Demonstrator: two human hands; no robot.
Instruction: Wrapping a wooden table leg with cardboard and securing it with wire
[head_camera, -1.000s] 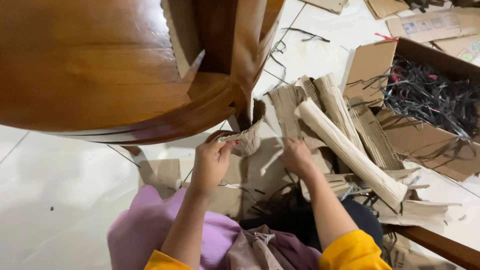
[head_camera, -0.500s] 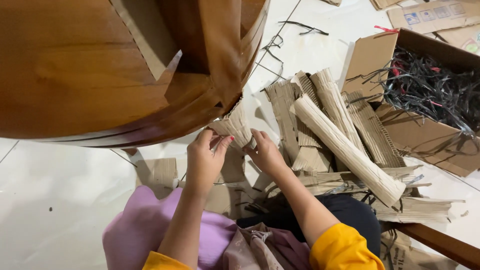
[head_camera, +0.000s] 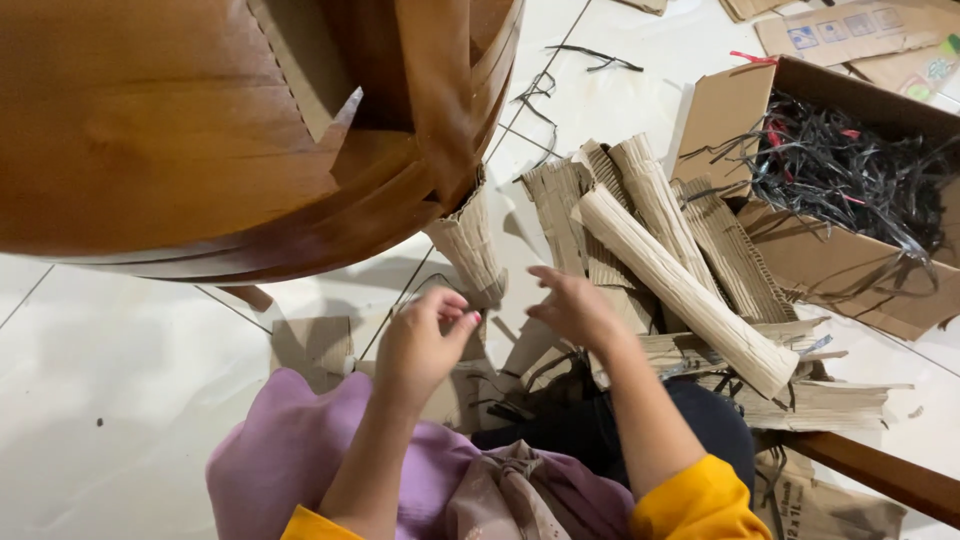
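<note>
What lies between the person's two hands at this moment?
In the head view, the lower end of a corrugated cardboard wrap on the wooden table leg hangs just above the gap between the left hand and the right hand; neither clearly grips it.

Bare forearms; yellow sleeves (head_camera: 700, 495) pushed up near elbows. Lilac garment (head_camera: 290, 450) over lap, dark trousers (head_camera: 590, 430).
</note>
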